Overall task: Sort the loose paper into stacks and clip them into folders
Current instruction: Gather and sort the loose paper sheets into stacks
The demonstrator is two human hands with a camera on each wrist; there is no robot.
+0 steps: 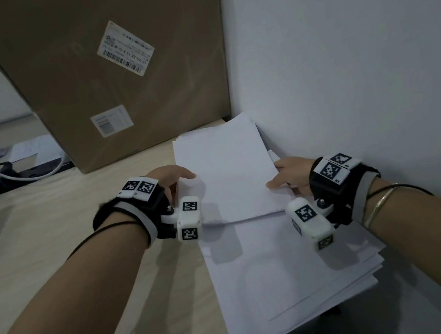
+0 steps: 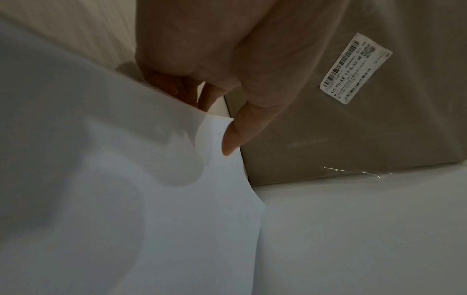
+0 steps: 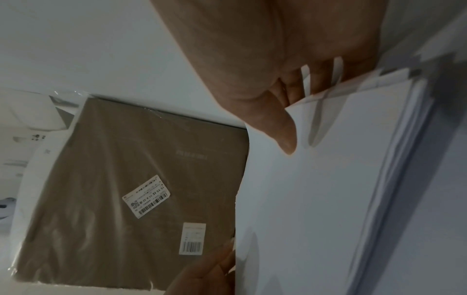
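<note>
A batch of white sheets is held up off a larger, loosely fanned pile of paper on the wooden desk. My left hand pinches the batch's left edge, thumb on top and fingers underneath; its thumb shows on the sheet in the left wrist view. My right hand pinches the right edge, with the thumb on top of the sheets. The fingers under the paper are hidden. No folder or clip is visible.
A big brown cardboard box with shipping labels stands just behind the paper. A white wall runs along the right side. At the far left lie cables, dark items and printed papers. The wooden desk shows bare at left.
</note>
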